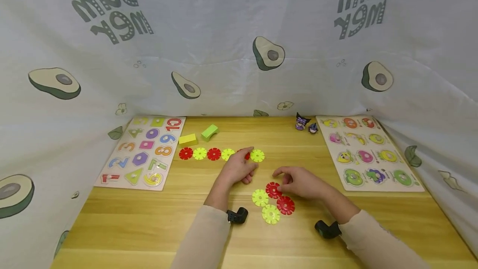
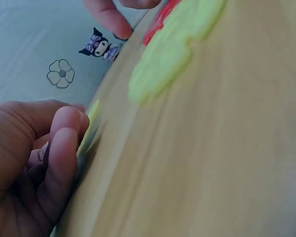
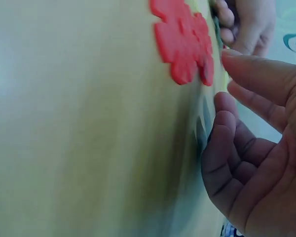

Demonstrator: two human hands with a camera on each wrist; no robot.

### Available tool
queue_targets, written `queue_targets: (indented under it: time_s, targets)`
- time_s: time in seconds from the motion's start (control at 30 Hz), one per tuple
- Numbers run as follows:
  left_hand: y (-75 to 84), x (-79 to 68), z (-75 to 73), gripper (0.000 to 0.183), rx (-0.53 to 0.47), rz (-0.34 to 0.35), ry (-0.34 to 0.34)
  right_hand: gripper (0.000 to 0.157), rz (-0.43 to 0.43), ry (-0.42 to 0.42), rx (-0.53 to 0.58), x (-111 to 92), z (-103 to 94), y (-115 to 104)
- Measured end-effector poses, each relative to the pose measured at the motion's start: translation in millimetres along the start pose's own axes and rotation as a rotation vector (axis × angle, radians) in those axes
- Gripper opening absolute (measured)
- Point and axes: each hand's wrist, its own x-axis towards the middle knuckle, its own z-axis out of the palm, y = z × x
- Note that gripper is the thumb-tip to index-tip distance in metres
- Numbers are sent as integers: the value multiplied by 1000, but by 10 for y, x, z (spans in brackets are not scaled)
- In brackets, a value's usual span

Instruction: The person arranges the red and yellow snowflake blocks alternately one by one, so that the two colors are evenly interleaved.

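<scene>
My left hand (image 1: 237, 168) lies over the right end of a row of alternating red and yellow notched plastic discs. Its index finger stretches across a partly covered red disc, and index finger and thumb lie around the near side of the yellow end disc (image 1: 257, 155). Edge-on, that yellow disc (image 2: 91, 123) shows beside the fingertips in the left wrist view; contact is unclear. My right hand (image 1: 303, 182) hovers by a loose red disc (image 1: 273, 189), its thumb at the disc's edge and fingers loosely bent. Against it lie another red disc (image 1: 285, 205) and two yellow discs (image 1: 260, 197).
A number-and-shape puzzle board (image 1: 142, 152) lies left, a fruit puzzle board (image 1: 367, 152) right. Behind the row are a yellow block (image 1: 188, 140) and a green arched block (image 1: 210, 132). Small purple figurines (image 1: 301, 122) stand at the back, before an avocado-print curtain (image 1: 224, 24).
</scene>
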Motion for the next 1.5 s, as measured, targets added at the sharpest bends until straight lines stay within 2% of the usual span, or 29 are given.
queue_targets:
  time_s: [0.1, 0.27, 0.6, 0.8, 0.93, 1.03, 1.13, 1.2, 1.33, 1.5]
  targets:
    - [7, 40, 34, 59, -4, -13, 25, 31, -22, -16, -12, -41, 58, 4]
    - [13, 79, 91, 55, 56, -65, 54, 35, -25, 6, -38, -40, 132, -3]
    - [45, 88, 118, 46, 78, -78, 72, 31, 13, 31, -57, -33, 153, 9]
    - [54, 83, 128, 46, 86, -77, 69, 33, 71, 51, 2, -28, 153, 10]
    - [55, 86, 136, 46, 84, -76, 69, 27, 81, 56, 57, -44, 128, 21]
    - [56, 92, 140, 46, 86, -79, 68, 22, 72, 50, 167, -29, 83, 25]
    - [61, 96, 137, 46, 89, -78, 66, 22, 84, 87, 306, 44, 26, 19]
    - [65, 95, 133, 46, 88, -79, 65, 24, 107, 135, 362, 125, -13, 14]
    - [69, 94, 130, 46, 96, -88, 62, 26, 173, 214, 347, 316, -82, 21]
    - [69, 87, 140, 46, 100, -90, 67, 27, 226, 237, 283, 526, -153, 48]
